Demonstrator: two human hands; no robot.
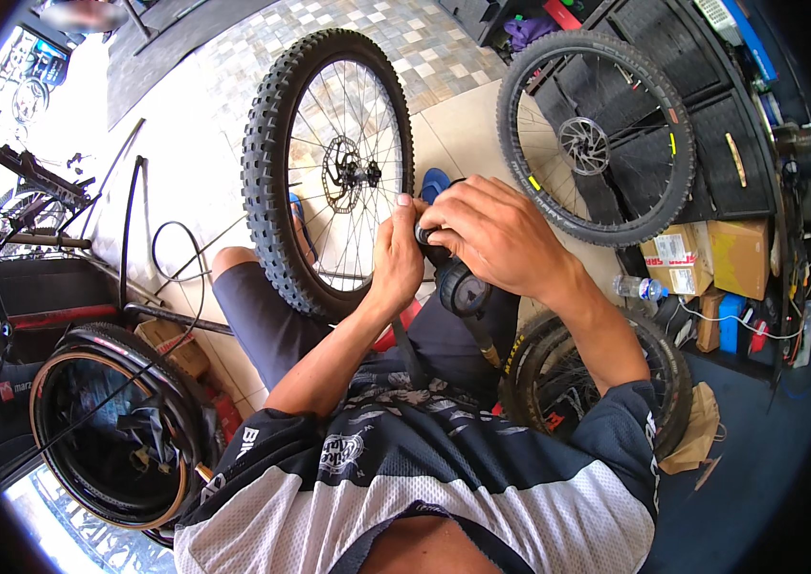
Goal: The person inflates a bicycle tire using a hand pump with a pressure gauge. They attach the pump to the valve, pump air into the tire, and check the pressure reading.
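Between the two hands, at the wheel's right-hand edge, is a small black fitting (423, 233), pinched in the curled fingers of the right hand (493, 234). The left hand (396, 258) faces it with thumb and fingers drawn close together; whether they grip anything, or touch the tyre behind them, I cannot tell. The fitting is probably light and hard enough to bear a firm fingertip pinch; straight along its axis seems the kindest pull. Just below the right hand is a round black gauge (466, 290), whose clear face looks the most fragile part, so its rim or body would be the place to hold.

Ahead and to the left of the grip, the mountain bike wheel (339, 175) stands upright. It should be fairly light for its size, but awkward, inclined to roll or tip. Its knobbly tyre (267, 172) promises a stiff, grippy hold; the thin spokes and disc rotor (337, 158) are best left alone.

Farther right of the grip, a second wheel (584, 146) leans by black cabinets (654, 38). Nearer the right elbow lie loose tyres (675, 378); well left of the left hand is a dark bike frame (37, 177).
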